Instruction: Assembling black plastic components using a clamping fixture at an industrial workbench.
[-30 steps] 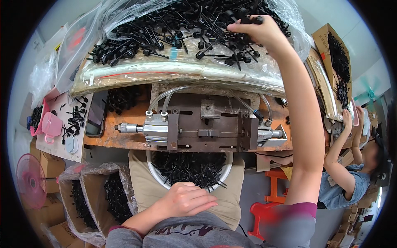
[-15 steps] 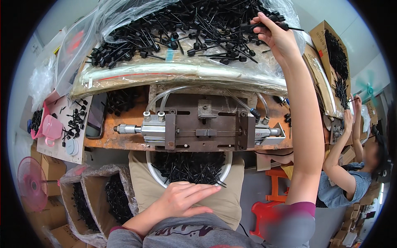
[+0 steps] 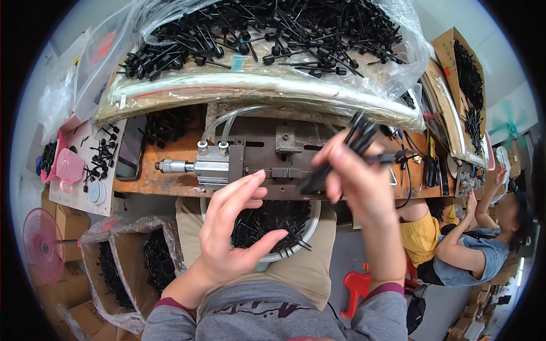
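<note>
My right hand (image 3: 367, 184), blurred by motion, grips several black plastic parts with thin stems (image 3: 364, 135) in front of the right end of a metal clamping fixture (image 3: 259, 196). The fixture has a silver air cylinder (image 3: 211, 173) on its left and a small block (image 3: 286, 173) in its middle. My left hand (image 3: 219, 241) is open and holds nothing. Its fingers are up near the fixture's front edge, with the thumb stretched out over a white-rimmed bowl (image 3: 314, 227). That bowl rests on my lap, full of similar black stemmed parts (image 3: 267, 224).
A large heap of black parts (image 3: 273, 40) lies on plastic-wrapped cardboard behind the fixture. Pink cup (image 3: 70, 167) and loose parts stand at left, above lined boxes (image 3: 125, 261) and a pink fan (image 3: 42, 244). At right are a red stool (image 3: 355, 287) and a seated co-worker (image 3: 469, 258).
My right hand has come down from the heap to the fixture with black parts in it. My left hand has risen from the bowl's near rim and spread its fingers.
</note>
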A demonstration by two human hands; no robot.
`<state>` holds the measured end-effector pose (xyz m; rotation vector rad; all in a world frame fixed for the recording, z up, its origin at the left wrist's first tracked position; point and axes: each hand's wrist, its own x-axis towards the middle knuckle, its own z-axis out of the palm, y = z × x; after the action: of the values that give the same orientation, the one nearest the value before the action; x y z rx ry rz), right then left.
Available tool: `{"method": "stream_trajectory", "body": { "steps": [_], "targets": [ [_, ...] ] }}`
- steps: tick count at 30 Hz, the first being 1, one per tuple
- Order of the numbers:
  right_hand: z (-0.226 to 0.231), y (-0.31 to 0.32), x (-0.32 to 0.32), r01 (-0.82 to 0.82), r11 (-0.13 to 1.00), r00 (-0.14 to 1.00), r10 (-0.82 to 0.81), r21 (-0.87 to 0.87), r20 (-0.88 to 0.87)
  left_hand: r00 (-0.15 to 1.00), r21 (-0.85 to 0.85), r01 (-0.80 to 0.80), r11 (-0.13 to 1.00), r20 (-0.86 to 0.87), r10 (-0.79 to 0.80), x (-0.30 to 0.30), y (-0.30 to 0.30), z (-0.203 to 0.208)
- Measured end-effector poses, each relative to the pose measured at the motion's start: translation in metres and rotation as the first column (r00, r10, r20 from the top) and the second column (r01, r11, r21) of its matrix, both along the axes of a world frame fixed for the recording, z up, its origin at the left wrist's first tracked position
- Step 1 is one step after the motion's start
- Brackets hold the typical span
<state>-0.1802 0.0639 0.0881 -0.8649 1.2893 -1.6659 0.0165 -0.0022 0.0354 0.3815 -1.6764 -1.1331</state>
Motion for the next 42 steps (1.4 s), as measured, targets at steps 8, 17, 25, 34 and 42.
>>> {"method": "stream_trajectory", "body": {
  "steps": [8, 17, 25, 34, 42],
  "targets": [
    [-0.053, 0.031, 0.024, -0.074, 0.995, 0.954, 0.050, 0.069, 0.297, 0.931, -0.271, 0.284, 0.920, 0.306, -0.198, 0.007, -0.005, -0.008],
    [-0.050, 0.043, 0.006, 0.372, 0.913, 0.926, -0.378, -0.170, -0.005, 0.927, -0.140, 0.244, 0.959, 0.323, -0.189, 0.009, -0.002, -0.012],
    [-0.063, 0.058, 0.017, 0.367, 0.897, 0.816, -0.438, -0.247, -0.377, 0.817, -0.570, 0.188, 0.800, 0.543, 0.195, -0.021, -0.006, -0.042],
    [-0.073, 0.061, 0.019, 0.363, 0.861, 0.454, -0.498, -0.358, -0.739, 0.797, -0.602, 0.165, 0.781, 0.548, 0.254, -0.029, -0.009, -0.037],
    [-0.075, 0.058, 0.010, 0.096, 0.860, 0.022, -0.506, -0.502, -0.862, 0.779, -0.594, 0.166, 0.787, 0.568, 0.265, -0.030, -0.009, -0.035]
  ]
}}
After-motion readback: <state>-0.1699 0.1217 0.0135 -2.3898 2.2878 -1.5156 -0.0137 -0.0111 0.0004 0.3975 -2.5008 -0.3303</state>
